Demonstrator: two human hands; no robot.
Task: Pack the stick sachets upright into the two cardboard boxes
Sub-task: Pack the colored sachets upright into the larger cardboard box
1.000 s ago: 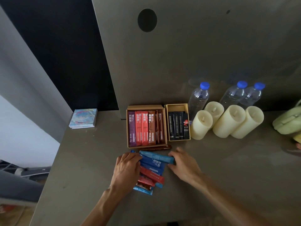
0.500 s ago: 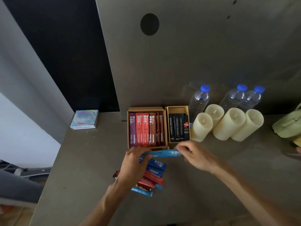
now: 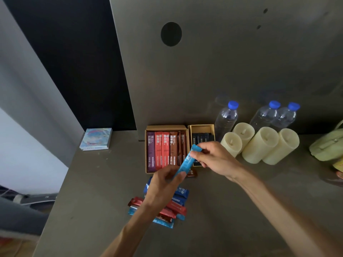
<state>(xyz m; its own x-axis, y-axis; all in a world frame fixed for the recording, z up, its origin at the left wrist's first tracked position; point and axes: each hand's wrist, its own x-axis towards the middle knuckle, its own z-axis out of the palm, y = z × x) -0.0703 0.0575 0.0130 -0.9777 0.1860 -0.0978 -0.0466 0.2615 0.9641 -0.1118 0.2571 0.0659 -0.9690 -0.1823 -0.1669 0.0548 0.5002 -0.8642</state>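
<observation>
A grey table (image 3: 96, 201) is meeting a grey wall panel (image 3: 222, 71). The left hand (image 3: 163, 184) and right hand (image 3: 213, 156) are pinching a blue sachet (image 3: 187, 161), hiding the small box (image 3: 201, 127)'s near end.

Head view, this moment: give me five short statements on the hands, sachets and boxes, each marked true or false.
1. The left hand and right hand both hold one light blue sachet. True.
2. The smaller box holds red sachets. False: its sachets are black.
3. A pile of loose sachets lies on the table in front of the boxes. True.
4. Four water bottles stand behind the candles. False: there are three bottles.
5. The larger box is empty. False: it holds a row of purple, red and brown sachets.
</observation>
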